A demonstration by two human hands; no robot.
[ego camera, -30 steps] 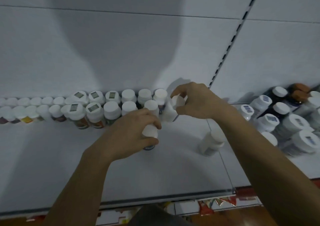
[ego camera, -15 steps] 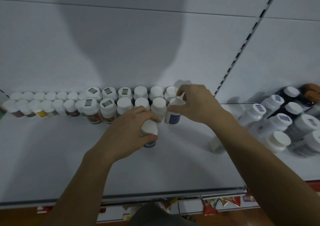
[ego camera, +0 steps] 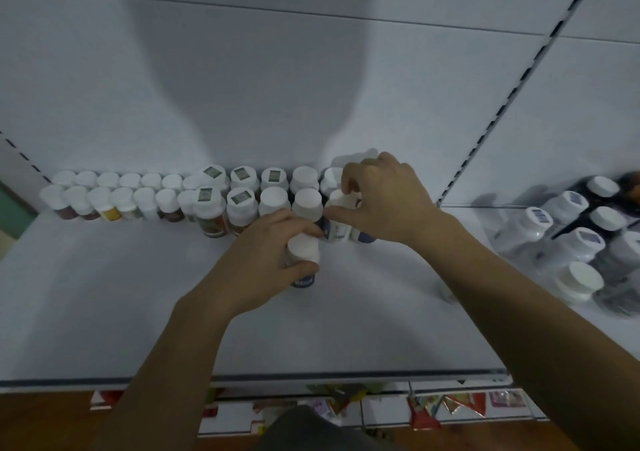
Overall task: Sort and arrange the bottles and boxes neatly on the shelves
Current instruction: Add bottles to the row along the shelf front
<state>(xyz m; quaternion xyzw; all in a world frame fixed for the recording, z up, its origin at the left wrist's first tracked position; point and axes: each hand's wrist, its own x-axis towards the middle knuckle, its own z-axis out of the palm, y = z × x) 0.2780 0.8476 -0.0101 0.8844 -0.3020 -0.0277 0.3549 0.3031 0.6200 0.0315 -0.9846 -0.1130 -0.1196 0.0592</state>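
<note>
Bottles (ego camera: 273, 201) with white caps stand in two tight rows at the back of the white shelf (ego camera: 346, 329), against its rear panel. Several caps in the middle of the rows carry small square stickers, whose print is too blurred to read. The left hand (ego camera: 256, 270) has its fingers curled round a dark-labelled bottle (ego camera: 303, 248) just in front of the rows; it seems to stand on the shelf. Pale lettering on its dark blue band cannot be made out. The right hand (ego camera: 384, 198) pinches the cap of the end bottle (ego camera: 337, 231) at the right end of the front row, whose label is white and blue. Well apart to the right, larger bottles (ego camera: 575, 243) are clustered, some lids bearing barcode-like stickers.
</note>
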